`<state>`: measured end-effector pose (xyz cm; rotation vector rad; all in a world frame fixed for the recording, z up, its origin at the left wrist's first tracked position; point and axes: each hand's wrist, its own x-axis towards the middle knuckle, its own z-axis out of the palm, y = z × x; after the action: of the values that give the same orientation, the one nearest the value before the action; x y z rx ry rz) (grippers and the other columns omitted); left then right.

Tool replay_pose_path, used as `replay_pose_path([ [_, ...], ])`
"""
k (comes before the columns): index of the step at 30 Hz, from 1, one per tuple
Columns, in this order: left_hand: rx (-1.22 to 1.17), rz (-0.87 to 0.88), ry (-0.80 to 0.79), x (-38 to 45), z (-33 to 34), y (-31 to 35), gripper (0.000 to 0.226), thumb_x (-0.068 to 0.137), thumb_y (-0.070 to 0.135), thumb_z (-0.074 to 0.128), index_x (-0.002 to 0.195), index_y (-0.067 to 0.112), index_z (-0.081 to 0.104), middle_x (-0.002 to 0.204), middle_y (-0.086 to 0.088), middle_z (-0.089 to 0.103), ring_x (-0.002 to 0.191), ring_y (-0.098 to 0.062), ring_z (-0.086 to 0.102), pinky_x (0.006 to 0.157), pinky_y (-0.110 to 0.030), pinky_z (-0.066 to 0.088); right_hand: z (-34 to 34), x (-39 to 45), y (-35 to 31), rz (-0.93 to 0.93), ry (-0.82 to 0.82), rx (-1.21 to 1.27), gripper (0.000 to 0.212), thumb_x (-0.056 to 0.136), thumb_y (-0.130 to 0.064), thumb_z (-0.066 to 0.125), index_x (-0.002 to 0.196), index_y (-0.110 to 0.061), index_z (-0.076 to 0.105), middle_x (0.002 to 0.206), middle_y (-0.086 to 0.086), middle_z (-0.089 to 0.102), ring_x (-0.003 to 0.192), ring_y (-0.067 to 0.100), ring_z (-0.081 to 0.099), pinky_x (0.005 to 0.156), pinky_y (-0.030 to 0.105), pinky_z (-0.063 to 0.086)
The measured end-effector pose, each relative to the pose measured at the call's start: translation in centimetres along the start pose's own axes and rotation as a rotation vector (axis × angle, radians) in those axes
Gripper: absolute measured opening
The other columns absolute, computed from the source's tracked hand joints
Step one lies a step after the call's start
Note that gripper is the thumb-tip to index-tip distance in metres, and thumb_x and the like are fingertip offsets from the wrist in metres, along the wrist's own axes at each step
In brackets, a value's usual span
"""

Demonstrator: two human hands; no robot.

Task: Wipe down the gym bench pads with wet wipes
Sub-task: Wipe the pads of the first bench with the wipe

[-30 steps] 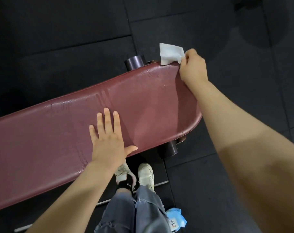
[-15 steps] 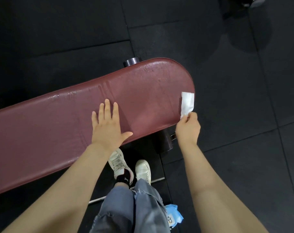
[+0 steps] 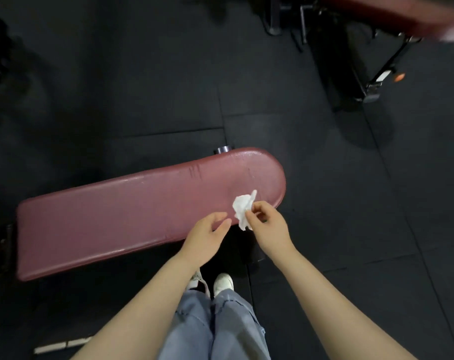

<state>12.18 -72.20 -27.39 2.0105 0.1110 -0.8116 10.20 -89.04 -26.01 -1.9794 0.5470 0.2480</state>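
Observation:
A long maroon bench pad (image 3: pixel 122 209) runs from the left to a rounded end at centre right, with faint wet streaks near that end. My right hand (image 3: pixel 268 227) pinches a crumpled white wet wipe (image 3: pixel 242 209) above the pad's near right edge. My left hand (image 3: pixel 207 236) hovers just left of the wipe, fingers relaxed and holding nothing, lifted off the pad.
Black rubber floor tiles (image 3: pixel 324 203) surround the bench. A dark roller (image 3: pixel 222 149) pokes out behind the pad's far edge. Another maroon pad on a black frame (image 3: pixel 376 81) stands at the top right. My shoes (image 3: pixel 222 283) and jeans are below the pad.
My right hand left the pad's end and lifted the wipe, now crumpled, in front of me. My left hand came off the pad toward the wipe. The view pulled back.

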Motion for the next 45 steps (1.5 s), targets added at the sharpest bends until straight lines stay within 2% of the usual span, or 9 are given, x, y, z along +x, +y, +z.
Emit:
replay_pose_path([
  [2, -0.227, -0.047, 0.053, -2.7, -1.0, 2.2, 0.014, 0.1, 0.038, 0.052, 0.106, 0.038, 0.065, 0.108, 0.026, 0.063, 0.114, -0.003, 0.057, 0.082, -0.01, 0.039, -0.3, -2.3, -3.3, -0.07, -0.048, 0.042, 0.008, 0.09, -0.022, 0.061, 0.083, -0.026, 0.063, 0.081, -0.009, 0.066, 0.072, 0.004, 0.059, 0.064, 0.014, 0.045],
  [8, -0.607, -0.014, 0.222, -10.2, -5.9, 5.2, 0.017, 0.099, 0.033, 0.056, 0.103, 0.029, 0.072, 0.1, 0.012, 0.074, 0.096, -0.004, 0.068, 0.079, -0.021, 0.048, 0.5, -8.9, -10.3, -0.194, -0.172, 0.009, 0.012, 0.088, -0.025, 0.064, 0.082, -0.031, 0.056, 0.072, -0.02, 0.059, 0.064, -0.003, 0.051, 0.06, 0.01, 0.042],
  [16, -0.538, 0.026, 0.356, -19.0, -13.1, 1.6, 0.016, 0.098, 0.026, 0.058, 0.088, 0.019, 0.068, 0.089, 0.002, 0.072, 0.085, -0.015, 0.068, 0.071, -0.023, 0.053, 6.6, -15.9, -16.2, -0.17, -0.347, 0.068, 0.017, 0.086, -0.042, 0.065, 0.092, -0.027, 0.058, 0.085, -0.012, 0.065, 0.074, -0.001, 0.057, 0.067, 0.018, 0.049],
  [24, -0.534, 0.046, 0.487, -26.7, -23.4, -5.8, 0.013, 0.1, 0.029, 0.05, 0.1, 0.019, 0.059, 0.099, 0.0, 0.067, 0.088, -0.006, 0.064, 0.071, -0.018, 0.052, 17.2, -21.4, -21.1, -0.166, -0.344, 0.114, 0.01, 0.089, -0.01, 0.062, 0.087, -0.018, 0.056, 0.07, -0.004, 0.06, 0.068, 0.012, 0.056, 0.067, 0.026, 0.05],
  [28, -0.508, 0.069, 0.463, -30.1, -28.6, -9.6, 0.027, 0.102, 0.042, 0.046, 0.095, 0.018, 0.057, 0.086, 0.013, 0.067, 0.081, -0.001, 0.063, 0.069, -0.014, 0.049, 23.0, -25.1, -22.9, -0.281, -0.338, 0.049, 0.016, 0.09, -0.033, 0.064, 0.102, -0.039, 0.056, 0.095, -0.018, 0.06, 0.086, 0.0, 0.058, 0.074, 0.011, 0.047],
  [31, -0.548, 0.077, 0.428, -31.9, -31.8, -11.7, 0.025, 0.102, 0.039, 0.049, 0.096, 0.017, 0.059, 0.092, 0.0, 0.07, 0.086, -0.013, 0.068, 0.074, -0.024, 0.055, 26.3, -27.0, -24.6, -0.425, -0.446, -0.081, 0.037, 0.082, -0.053, 0.062, 0.116, -0.042, 0.054, 0.115, -0.026, 0.051, 0.104, -0.006, 0.052, 0.082, 0.01, 0.046],
  [33, -0.562, 0.078, 0.431, -32.4, -33.7, -13.0, 0.022, 0.102, 0.037, 0.05, 0.096, 0.017, 0.059, 0.097, -0.007, 0.069, 0.088, -0.019, 0.068, 0.079, -0.034, 0.056, 28.2, -27.5, -25.4, -0.472, -0.5, -0.187, 0.034, 0.08, -0.054, 0.061, 0.11, -0.041, 0.055, 0.111, -0.024, 0.052, 0.101, -0.004, 0.053, 0.081, 0.013, 0.046],
  [38, -0.57, 0.037, 0.485, -31.0, -37.1, -15.5, 0.012, 0.1, 0.025, 0.055, 0.092, 0.021, 0.063, 0.091, -0.006, 0.07, 0.082, -0.016, 0.068, 0.076, -0.034, 0.057, 32.1, -25.6, -26.5, -0.394, -0.481, -0.271, 0.011, 0.091, -0.029, 0.061, 0.085, -0.037, 0.056, 0.076, -0.014, 0.06, 0.067, -0.002, 0.053, 0.057, 0.014, 0.043],
  [45, -0.203, -0.097, 0.476, -25.8, -41.3, -21.3, 0.012, 0.095, 0.025, 0.056, 0.094, 0.038, 0.058, 0.095, 0.015, 0.064, 0.083, 0.006, 0.058, 0.068, -0.015, 0.041, 36.2, -17.6, -26.2, -0.216, -0.459, -0.358, 0.01, 0.088, -0.026, 0.06, 0.094, -0.032, 0.056, 0.077, -0.012, 0.062, 0.066, 0.001, 0.056, 0.053, 0.011, 0.037],
])
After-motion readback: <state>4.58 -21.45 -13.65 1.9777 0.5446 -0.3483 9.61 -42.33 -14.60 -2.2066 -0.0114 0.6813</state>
